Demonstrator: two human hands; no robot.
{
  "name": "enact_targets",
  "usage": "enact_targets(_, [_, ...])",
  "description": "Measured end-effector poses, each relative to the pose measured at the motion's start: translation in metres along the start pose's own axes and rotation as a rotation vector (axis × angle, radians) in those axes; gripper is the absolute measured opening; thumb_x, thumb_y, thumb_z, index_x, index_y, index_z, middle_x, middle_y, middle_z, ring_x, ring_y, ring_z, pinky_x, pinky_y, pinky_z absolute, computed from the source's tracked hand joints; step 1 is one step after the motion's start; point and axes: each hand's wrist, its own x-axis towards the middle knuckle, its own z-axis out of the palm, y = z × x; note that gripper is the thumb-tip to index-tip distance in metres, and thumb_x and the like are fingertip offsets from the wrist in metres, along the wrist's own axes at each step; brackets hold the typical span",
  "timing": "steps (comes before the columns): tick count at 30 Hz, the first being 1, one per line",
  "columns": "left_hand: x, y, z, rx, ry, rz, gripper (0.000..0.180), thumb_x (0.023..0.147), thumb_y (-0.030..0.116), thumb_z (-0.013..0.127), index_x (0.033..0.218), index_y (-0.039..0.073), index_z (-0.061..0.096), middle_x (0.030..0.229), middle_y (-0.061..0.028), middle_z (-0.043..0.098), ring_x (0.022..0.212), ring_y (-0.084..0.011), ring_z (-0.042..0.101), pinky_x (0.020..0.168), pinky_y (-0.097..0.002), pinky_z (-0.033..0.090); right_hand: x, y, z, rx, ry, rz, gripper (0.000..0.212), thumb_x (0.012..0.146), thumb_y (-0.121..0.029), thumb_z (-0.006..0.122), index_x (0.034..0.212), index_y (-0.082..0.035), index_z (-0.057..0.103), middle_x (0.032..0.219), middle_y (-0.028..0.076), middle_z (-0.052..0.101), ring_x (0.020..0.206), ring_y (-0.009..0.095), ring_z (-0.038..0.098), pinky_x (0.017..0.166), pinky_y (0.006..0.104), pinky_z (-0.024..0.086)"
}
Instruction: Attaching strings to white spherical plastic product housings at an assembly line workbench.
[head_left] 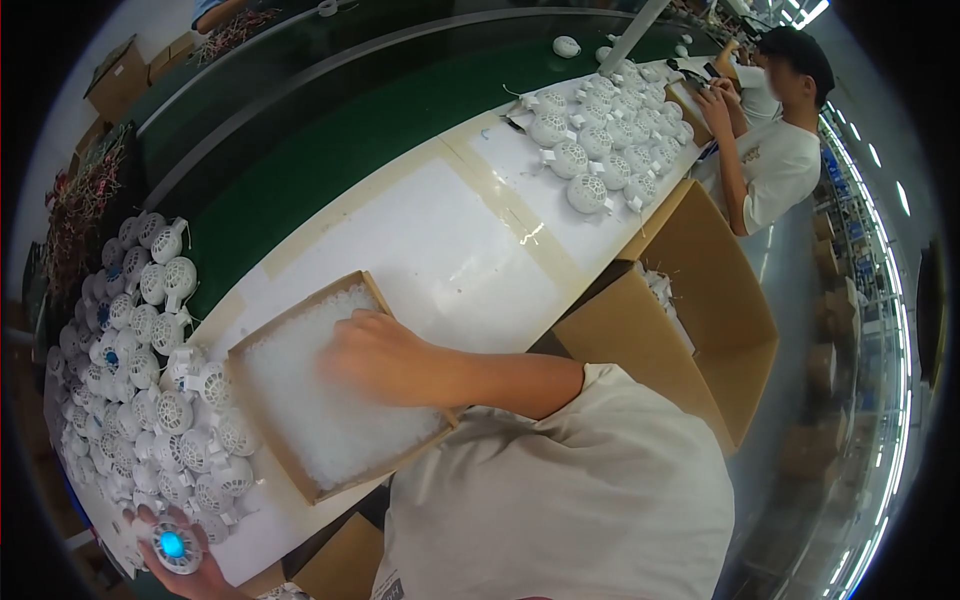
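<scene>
At the lower left, my left hand (205, 580) is wrapped round a white round lattice-shelled fan-like unit (172, 565) with a bright blue glowing centre. My right hand (375, 358) is over a shallow cardboard tray (250, 400) filled with small translucent white pieces (315, 425). Its fingers are curled and partly blurred; whatever they hold is hidden. Beside the tray lies a large heap of similar white lattice-shelled units (172, 410), a few showing blue centres.
A second group of white units (600, 140) covers the table's far right end. An open cardboard box (725, 330) stands by the near table edge. Another person (775, 160) works at far right. A green conveyor belt (330, 150) runs behind the white table (400, 215).
</scene>
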Motion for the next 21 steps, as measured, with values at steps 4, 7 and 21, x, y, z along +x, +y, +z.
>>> enact_targets(4, [-0.012,-0.034,0.041,-0.098,-0.378,-0.093,0.061,0.097,0.034,0.050,0.150,0.011,0.030,0.127,-0.0040,0.055,0.101,-0.0310,0.060,0.052,-0.0373,0.059,0.012,-0.015,0.017,0.146,0.196,-0.047,0.007,0.084,-0.008,0.063,0.079,-0.008,0.068,0.089,0.011,0.067,0.087,0.031,0.061,0.079,0.0435,0.050])
enact_targets(7, [0.016,-0.084,0.081,-0.025,-0.392,-0.022,0.064,0.092,0.031,0.059,0.145,0.006,0.033,0.104,-0.0073,0.054,0.098,-0.0360,0.061,0.054,-0.0460,0.061,0.023,-0.022,-0.001,0.513,0.203,0.010,0.010,0.083,0.000,0.070,0.091,-0.004,0.074,0.089,0.011,0.069,0.080,0.025,0.064,0.072,0.0337,0.052])
enact_targets(21, [-0.008,-0.084,0.143,0.230,-0.511,-0.076,0.040,0.088,0.007,0.069,0.127,-0.001,0.061,0.095,-0.0099,0.066,0.088,-0.0209,0.066,0.076,-0.0303,0.053,0.006,-0.074,0.006,0.785,0.423,0.015,0.019,0.078,0.011,0.074,0.096,0.005,0.073,0.088,0.012,0.069,0.082,0.018,0.062,0.072,0.0274,0.050])
